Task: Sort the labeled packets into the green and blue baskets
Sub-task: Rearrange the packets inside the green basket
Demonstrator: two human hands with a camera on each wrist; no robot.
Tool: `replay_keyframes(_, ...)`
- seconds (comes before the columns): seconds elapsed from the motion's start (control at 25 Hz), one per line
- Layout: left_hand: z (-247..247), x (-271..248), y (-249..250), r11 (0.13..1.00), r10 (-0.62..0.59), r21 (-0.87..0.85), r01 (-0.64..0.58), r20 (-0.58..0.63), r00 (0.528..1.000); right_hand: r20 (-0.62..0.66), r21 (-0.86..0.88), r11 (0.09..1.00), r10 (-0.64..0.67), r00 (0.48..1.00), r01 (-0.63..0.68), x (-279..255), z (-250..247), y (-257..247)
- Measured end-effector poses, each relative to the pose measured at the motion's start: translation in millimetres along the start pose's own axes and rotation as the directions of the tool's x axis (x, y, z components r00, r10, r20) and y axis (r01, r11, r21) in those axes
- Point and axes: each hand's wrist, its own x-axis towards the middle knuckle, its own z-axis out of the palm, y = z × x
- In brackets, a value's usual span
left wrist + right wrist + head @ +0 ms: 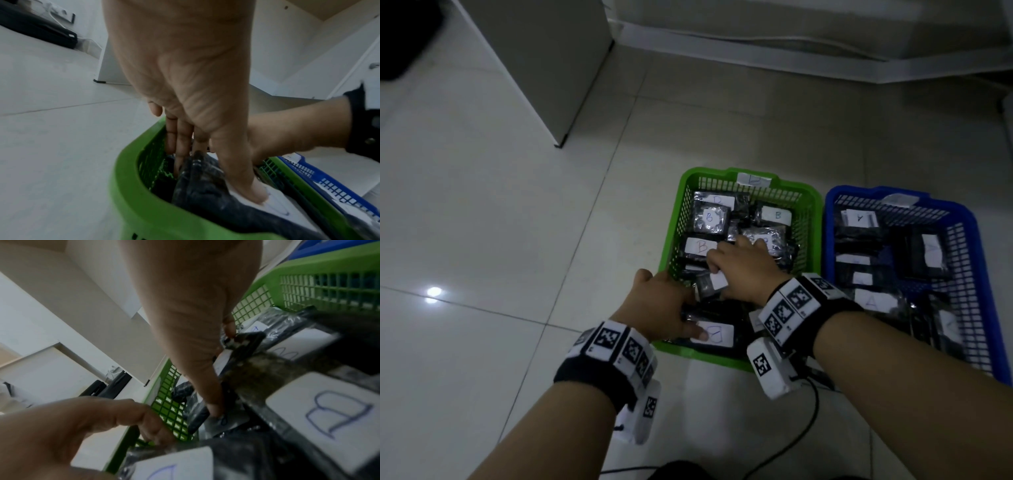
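Observation:
The green basket (722, 171) holds several dark packets with white B labels. To its right the blue basket (832, 205) holds packets labelled A. My left hand (688, 322) is at the green basket's near left corner. Its thumb presses the white label of a B packet (717, 334) and its fingers (180, 146) reach down beside that packet (205, 191). My right hand (722, 274) is over the middle of the green basket. It pinches a small dark packet (709, 286) between thumb and fingers (230, 327); that packet's letter is hidden.
Both baskets stand side by side on a pale tiled floor. A white cabinet (534, 68) stands at the back left, and a wall base runs along the back. A black cable (804, 428) lies on the floor near my right forearm.

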Motion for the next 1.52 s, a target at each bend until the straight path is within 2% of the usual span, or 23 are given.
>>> replay_keyframes(0.08,3,0,0,0.999,0.013,-0.042,-0.015,-0.038,0.999,-0.104,0.027,1.000,-0.009,0.995,0.012,-1,6,1)
replay_keyframes(0.16,7,1,0,0.995,0.012,-0.093,-0.022,-0.112,0.994,-0.177,0.128,0.989,-0.052,0.983,0.076,-5,13,4)
replay_keyframes(0.28,10,13,3,0.989,-0.014,-0.144,-0.031,-0.303,0.953,-0.114,0.414,0.903,-0.076,0.991,0.117,-13,21,16)
replay_keyframes(0.36,11,28,8,0.991,0.006,-0.122,-0.048,-0.328,0.945,-0.152,0.530,0.845,0.017,0.988,0.067,-20,20,24)
replay_keyframes(0.44,10,43,14,0.996,0.001,-0.087,-0.026,-0.279,0.960,-0.223,0.530,0.847,0.177,0.959,-0.033,-29,19,31)
replay_keyframes(0.48,10,49,17,0.998,-0.013,-0.066,-0.005,-0.265,0.964,-0.197,0.482,0.871,0.214,0.957,-0.095,-33,18,33)
replay_keyframes(0.56,10,55,18,0.999,-0.037,-0.030,0.030,-0.260,0.965,-0.071,0.369,0.915,0.204,0.976,-0.164,-41,22,32)
replay_keyframes(0.64,10,57,17,0.999,-0.050,-0.017,0.047,-0.239,0.970,-0.038,0.346,0.930,0.147,0.988,-0.125,-45,25,32)
replay_keyframes(0.72,10,56,16,0.998,-0.055,-0.020,0.052,-0.198,0.979,-0.025,0.397,0.916,0.072,0.997,-0.056,-48,19,39)
replay_keyframes(0.8,12,58,17,0.998,-0.064,0.000,0.065,-0.180,0.982,0.100,0.387,0.921,0.000,0.995,-0.038,-50,8,50)
replay_keyframes(0.88,14,64,19,0.997,-0.071,0.001,0.072,-0.155,0.985,0.234,0.268,0.963,-0.044,0.971,-0.021,-53,-1,59)
replay_keyframes(0.96,12,67,21,0.997,-0.078,-0.018,0.076,-0.109,0.991,0.306,0.199,0.980,-0.070,0.949,0.008,-54,-4,61)
replay_keyframes(1.08,2,65,17,0.997,-0.070,-0.051,0.066,-0.074,0.995,0.306,0.267,0.963,-0.108,0.946,0.023,-52,-11,65)
replay_keyframes(1.2,-6,60,14,0.998,-0.057,-0.011,0.057,-0.083,0.995,0.172,0.504,0.860,-0.006,0.985,-0.083,-51,-24,76)
replay_keyframes(1.32,-4,58,10,0.997,-0.007,0.081,0.015,-0.108,0.994,0.024,0.685,0.716,0.161,0.987,-0.133,-46,-25,77)
replay_keyframes(1.44,-2,53,4,0.995,0.028,0.096,-0.020,-0.086,0.996,-0.026,0.777,0.603,0.317,0.948,-0.180,-38,-14,70)
replay_keyframes(1.52,-4,49,3,0.999,0.048,-0.022,-0.049,-0.060,0.997,-0.078,0.787,0.571,0.466,0.881,-0.233,-33,-5,70)
